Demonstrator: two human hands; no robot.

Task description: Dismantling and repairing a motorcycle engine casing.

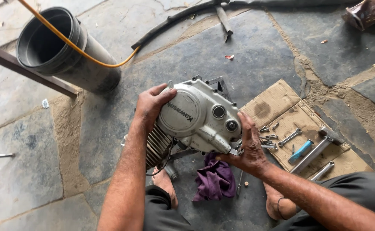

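Note:
A grey metal engine (198, 119) with a rounded side cover and cooling fins rests on the stone floor between my feet. My left hand (150, 106) grips the cover's upper left edge. Fingers of my right hand (248, 145) wrap the cover's lower right edge, next to a small metal tool at the engine's bottom corner. Whether that hand holds the tool I cannot tell. A purple rag (215, 179) lies under the engine, near my knees.
Flattened cardboard (277, 102) at the right carries spanners, bolts, a blue-handled tool (300, 150) and metal bars. A black plastic pipe (61, 51) lies at the upper left with an orange hose across it. A screwdriver (239, 183) lies by the rag.

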